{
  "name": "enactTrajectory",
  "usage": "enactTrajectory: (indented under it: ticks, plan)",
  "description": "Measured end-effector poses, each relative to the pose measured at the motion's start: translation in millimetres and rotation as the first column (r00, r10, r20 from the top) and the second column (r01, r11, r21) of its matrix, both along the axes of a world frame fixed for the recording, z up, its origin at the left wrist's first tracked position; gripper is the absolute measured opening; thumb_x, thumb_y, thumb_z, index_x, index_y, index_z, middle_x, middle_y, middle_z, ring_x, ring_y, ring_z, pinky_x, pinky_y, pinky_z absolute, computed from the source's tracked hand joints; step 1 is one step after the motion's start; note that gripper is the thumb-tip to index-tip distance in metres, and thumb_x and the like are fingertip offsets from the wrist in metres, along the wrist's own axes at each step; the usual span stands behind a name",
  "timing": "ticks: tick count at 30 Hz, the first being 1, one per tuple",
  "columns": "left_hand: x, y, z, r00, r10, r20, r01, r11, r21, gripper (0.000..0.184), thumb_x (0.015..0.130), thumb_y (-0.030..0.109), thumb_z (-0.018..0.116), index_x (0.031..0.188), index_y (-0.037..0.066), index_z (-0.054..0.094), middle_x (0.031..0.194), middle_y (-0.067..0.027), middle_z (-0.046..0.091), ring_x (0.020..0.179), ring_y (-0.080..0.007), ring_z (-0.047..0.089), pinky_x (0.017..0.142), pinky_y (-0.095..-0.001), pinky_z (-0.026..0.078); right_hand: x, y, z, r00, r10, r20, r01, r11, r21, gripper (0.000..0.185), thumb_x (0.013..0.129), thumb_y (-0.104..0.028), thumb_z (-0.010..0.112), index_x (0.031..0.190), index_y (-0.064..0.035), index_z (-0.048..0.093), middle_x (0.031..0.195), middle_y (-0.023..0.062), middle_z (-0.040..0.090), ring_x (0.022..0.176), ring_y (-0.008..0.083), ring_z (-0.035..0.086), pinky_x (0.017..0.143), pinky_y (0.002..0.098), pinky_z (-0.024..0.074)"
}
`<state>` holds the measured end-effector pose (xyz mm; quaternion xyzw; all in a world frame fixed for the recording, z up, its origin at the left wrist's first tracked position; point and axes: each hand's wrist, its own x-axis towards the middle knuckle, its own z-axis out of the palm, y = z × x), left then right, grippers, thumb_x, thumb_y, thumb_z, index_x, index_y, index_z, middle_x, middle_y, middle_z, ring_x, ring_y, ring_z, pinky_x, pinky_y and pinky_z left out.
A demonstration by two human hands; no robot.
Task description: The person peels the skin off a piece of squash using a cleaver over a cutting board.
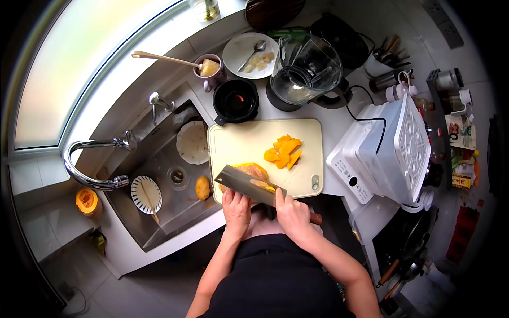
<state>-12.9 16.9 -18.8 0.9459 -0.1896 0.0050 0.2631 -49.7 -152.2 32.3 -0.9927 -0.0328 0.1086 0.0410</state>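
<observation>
A cleaver [238, 183] with a broad steel blade is in my right hand [294, 217], whose fingers wrap round its handle. The end of the brown handle [316, 218] sticks out past the hand. Behind the blade lies a piece of pumpkin [253, 170], partly covered by it. My left hand [236, 213] has its fingers bent against the near side of the pumpkin, just below the blade; the contact is partly hidden. Both are at the near edge of a cream cutting board [228, 143]. Cut orange pumpkin pieces [283, 151] lie in a heap on the board.
Left of the board is a steel sink [175, 212] holding a striped dish [146, 194], a white plate [193, 142] and a potato [202, 187]. A black pot [236, 100], a mug [210, 79] and a blender jug [310, 69] stand behind. A white appliance [366, 153] stands right.
</observation>
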Motion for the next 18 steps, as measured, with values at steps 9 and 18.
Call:
enactTrajectory:
  ticks: [9,18]
  plan:
    - [0,-4,1,0.999,0.045,0.011,-0.045,0.999,-0.011,0.032,0.082,0.009,0.067,0.114,0.003,0.067,0.122,-0.0105,0.064,0.125,-0.0319,0.052,0.098,-0.0429,0.043,25,11,1,0.995,-0.066,-0.079,0.072,0.995,0.068,0.036,0.084,-0.009,0.057,0.117,0.0034,0.063,0.071,0.0138,0.067,0.059,0.0261,0.07,0.051,0.0359,0.0569]
    - [0,-6,1,0.999,0.007,0.034,-0.007,1.0,-0.016,0.039,0.073,0.002,0.071,0.111,0.001,0.067,0.119,-0.0122,0.065,0.12,-0.0336,0.055,0.098,-0.043,0.045,34,27,-18,0.996,-0.079,-0.037,0.079,0.997,0.003,0.035,0.085,-0.012,0.057,0.113,0.007,0.065,0.071,0.0116,0.069,0.057,0.02,0.07,0.05,0.0317,0.0567]
